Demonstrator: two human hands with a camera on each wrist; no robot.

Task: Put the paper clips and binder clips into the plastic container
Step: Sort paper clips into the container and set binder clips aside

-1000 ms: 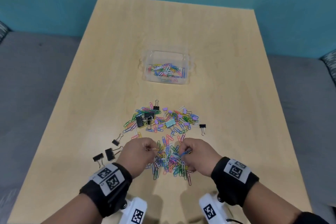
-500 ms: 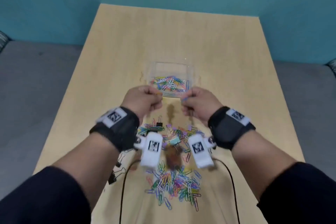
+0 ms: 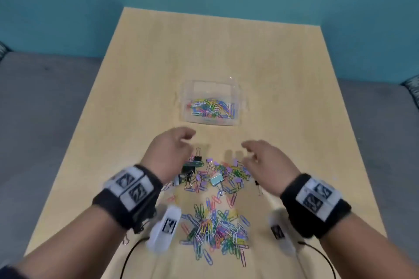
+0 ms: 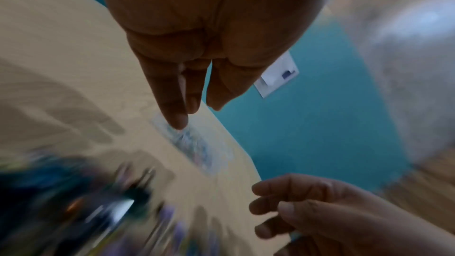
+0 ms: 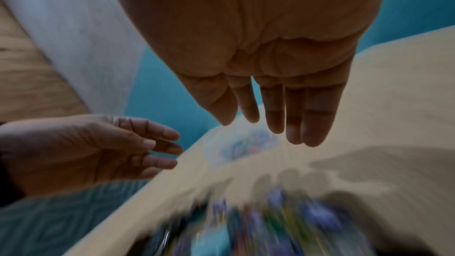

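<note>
A clear plastic container (image 3: 238, 93) stands mid-table with several coloured paper clips (image 3: 212, 110) inside. My left hand (image 3: 172, 149) and right hand (image 3: 263, 156) hover empty just in front of it, above a scatter of coloured paper clips and black, purple and light-blue binder clips (image 3: 216, 179). A second heap of paper clips (image 3: 217, 231) lies nearer me between my wrists. Both wrist views show straight, relaxed fingers, left fingers (image 4: 172, 92) and right fingers (image 5: 293, 110), with nothing held; the blurred container (image 4: 194, 147) (image 5: 246, 147) lies beyond the fingertips.
The wooden table (image 3: 226, 47) extends beyond the container to a teal wall. Grey cushioned seating (image 3: 40, 106) flanks it on both sides. A few black binder clips lie partly hidden under my left wrist (image 3: 129, 190). Cables (image 3: 127, 260) trail off the near edge.
Both hands carried pinched clips from the near heap to the container, let them go and opened. They have now drawn back toward me, over the binder clip scatter.
</note>
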